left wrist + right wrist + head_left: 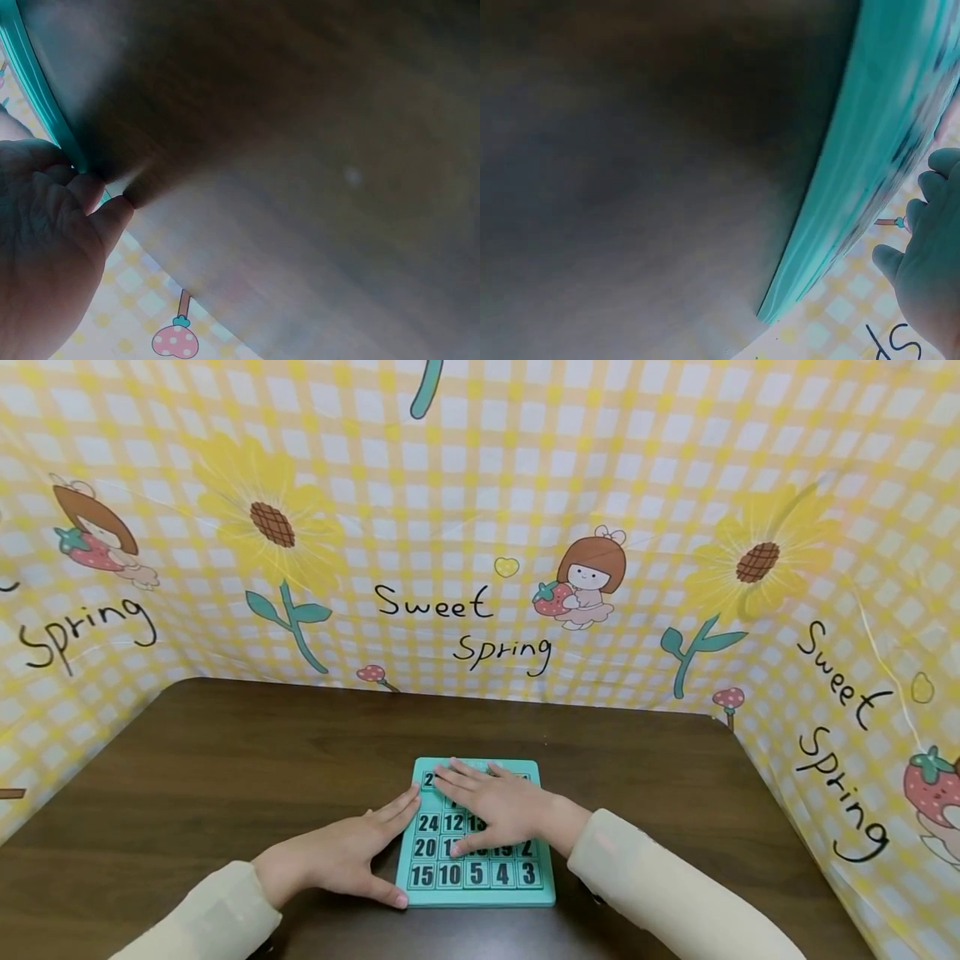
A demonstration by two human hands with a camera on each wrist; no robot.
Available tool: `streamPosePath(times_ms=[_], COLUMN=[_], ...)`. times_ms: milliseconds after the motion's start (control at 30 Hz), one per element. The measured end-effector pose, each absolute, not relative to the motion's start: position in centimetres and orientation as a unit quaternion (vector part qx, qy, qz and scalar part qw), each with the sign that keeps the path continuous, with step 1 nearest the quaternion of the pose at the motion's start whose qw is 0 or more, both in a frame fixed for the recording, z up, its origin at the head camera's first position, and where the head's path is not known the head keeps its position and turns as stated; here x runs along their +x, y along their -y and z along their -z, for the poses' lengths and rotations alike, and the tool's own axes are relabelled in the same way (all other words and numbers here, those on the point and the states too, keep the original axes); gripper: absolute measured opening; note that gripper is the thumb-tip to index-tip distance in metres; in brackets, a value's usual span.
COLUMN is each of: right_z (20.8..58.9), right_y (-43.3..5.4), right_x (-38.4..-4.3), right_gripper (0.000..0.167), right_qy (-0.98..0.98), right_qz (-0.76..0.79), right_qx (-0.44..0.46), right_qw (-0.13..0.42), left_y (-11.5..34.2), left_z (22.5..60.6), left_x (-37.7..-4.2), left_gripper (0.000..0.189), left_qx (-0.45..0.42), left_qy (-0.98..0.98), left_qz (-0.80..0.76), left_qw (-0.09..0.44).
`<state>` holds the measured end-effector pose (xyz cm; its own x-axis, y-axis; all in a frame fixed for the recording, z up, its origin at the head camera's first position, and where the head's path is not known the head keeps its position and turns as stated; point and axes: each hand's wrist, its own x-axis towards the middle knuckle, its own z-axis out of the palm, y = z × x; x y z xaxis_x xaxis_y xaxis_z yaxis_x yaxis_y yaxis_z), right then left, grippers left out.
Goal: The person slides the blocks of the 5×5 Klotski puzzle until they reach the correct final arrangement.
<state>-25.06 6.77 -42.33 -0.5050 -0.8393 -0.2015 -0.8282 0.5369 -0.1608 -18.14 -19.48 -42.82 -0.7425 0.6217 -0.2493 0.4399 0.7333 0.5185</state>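
A turquoise number sliding puzzle (480, 898) lies flat on the table, its black-numbered tiles partly hidden under a hand. My left hand (345, 857) rests beside it with fingers extended, fingertips and thumb touching the left edge. In the left wrist view the left hand (52, 232) meets the puzzle's rim (34, 82). Over the upper tiles lies my right hand (498, 808), fingers spread and fairly straight, covering several numbers. The right wrist view shows the puzzle's side (832, 187) close up, with the right hand (934, 262) above its face.
The dark brown wooden table (262, 752) has rounded far corners. A yellow checked cloth (465, 510) printed with flowers and "Sweet Spring" hangs behind the table and along both sides.
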Motion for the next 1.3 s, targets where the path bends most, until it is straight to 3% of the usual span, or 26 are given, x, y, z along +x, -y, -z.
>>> streamPosePath(times_ms=[333, 1000, 1300], right_z=[42.0, 42.1, 41.9], right_y=[-5.4, -5.9, -7.5], right_x=[-26.0, -23.6, -24.3], right_gripper=[0.093, 0.091, 0.091], right_qy=[-0.872, -0.856, -0.866], right_qz=[-0.002, -0.019, 0.012], right_qx=[-0.471, -0.497, -0.479], right_qw=[0.135, 0.142, 0.144], left_y=[19.5, 19.6, 19.4], left_z=[42.8, 42.8, 42.7], left_x=[-18.2, -18.2, -17.9], left_gripper=[0.120, 0.120, 0.121], left_qx=[0.295, 0.296, 0.299], left_qy=[-0.905, -0.905, -0.906], left_qz=[-0.223, -0.223, -0.222], left_qw=[0.211, 0.207, 0.199])
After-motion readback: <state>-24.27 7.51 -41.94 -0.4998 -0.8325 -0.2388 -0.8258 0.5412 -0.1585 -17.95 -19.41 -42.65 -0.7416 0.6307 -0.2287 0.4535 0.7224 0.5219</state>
